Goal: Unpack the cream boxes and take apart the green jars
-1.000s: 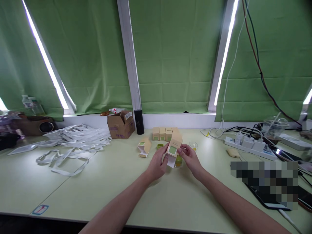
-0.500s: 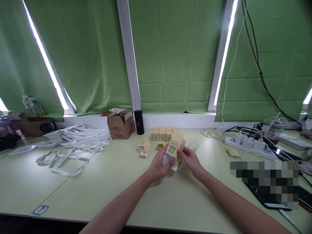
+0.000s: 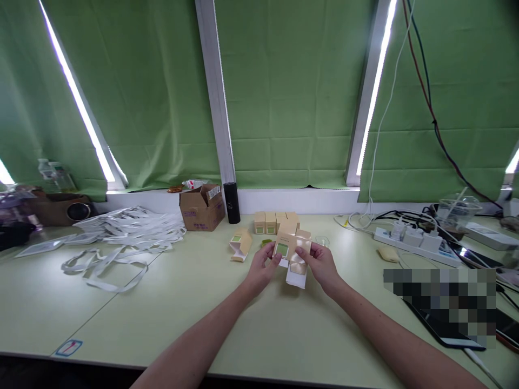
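Note:
Between my two hands is a small tan carton (image 3: 290, 243) with a green square on its front, pressed fairly flat, its white-lined flap hanging down toward me. My left hand (image 3: 261, 268) pinches its left edge, thumb beside the green square. My right hand (image 3: 323, 266) grips the right side, thumb on the front panel. Just left lies another tan carton (image 3: 240, 243), its white-lined end open. Behind the held one stands a row of small tan boxes (image 3: 265, 221). A green item (image 3: 266, 242) and a clear glass-like piece (image 3: 323, 241) are partly hidden by the carton and my hands.
A brown cardboard box (image 3: 201, 209) and a black cylinder (image 3: 231, 203) stand at the back. White straps (image 3: 133, 232) are heaped to the left. On the right are a power strip (image 3: 417, 244), tangled cables and a dark device (image 3: 446, 329) with a blurred area.
The carton has gone from a boxy, tilted shape to a flatter one, its flap now hanging lower. My hands have stayed almost in place, both still holding it.

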The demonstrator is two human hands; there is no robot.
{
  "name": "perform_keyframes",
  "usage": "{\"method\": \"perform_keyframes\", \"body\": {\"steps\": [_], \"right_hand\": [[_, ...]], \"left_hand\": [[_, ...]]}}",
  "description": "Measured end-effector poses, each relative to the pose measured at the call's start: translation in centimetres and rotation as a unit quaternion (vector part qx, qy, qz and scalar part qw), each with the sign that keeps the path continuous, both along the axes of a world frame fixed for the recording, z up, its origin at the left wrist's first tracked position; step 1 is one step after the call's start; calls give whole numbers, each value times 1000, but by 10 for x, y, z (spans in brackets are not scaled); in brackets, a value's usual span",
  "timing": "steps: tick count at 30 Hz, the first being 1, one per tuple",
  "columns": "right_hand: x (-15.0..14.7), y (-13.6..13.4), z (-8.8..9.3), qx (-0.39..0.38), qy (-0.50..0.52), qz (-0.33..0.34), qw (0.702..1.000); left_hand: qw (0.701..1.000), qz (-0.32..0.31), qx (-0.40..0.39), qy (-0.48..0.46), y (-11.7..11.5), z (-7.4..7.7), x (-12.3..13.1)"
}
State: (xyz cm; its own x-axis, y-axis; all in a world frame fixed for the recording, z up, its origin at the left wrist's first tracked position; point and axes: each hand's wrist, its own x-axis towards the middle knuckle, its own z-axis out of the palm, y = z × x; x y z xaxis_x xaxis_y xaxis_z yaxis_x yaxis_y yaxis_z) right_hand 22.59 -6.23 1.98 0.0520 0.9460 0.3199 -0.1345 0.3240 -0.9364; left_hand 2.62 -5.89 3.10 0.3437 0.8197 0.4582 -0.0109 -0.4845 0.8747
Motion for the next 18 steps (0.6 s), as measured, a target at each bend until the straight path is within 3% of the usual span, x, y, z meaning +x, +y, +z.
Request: {"method": "perform_keyframes", "body": {"steps": [7,11,15,18], "right_hand": [[-2,-1,-2,10,-18,3,1000],[-1,0,-2,69,-64,-28,995],[4,2,-3,84,-98,-84,988],[8,4,-6,76,-112,-113,984]], "left_hand": [[997,72,18,35,8,-7,0],[986,149,74,26,13,-7,-3],[939,276,203,11,12,1,-13],[902,303,304,48,10,5,-25]]}}
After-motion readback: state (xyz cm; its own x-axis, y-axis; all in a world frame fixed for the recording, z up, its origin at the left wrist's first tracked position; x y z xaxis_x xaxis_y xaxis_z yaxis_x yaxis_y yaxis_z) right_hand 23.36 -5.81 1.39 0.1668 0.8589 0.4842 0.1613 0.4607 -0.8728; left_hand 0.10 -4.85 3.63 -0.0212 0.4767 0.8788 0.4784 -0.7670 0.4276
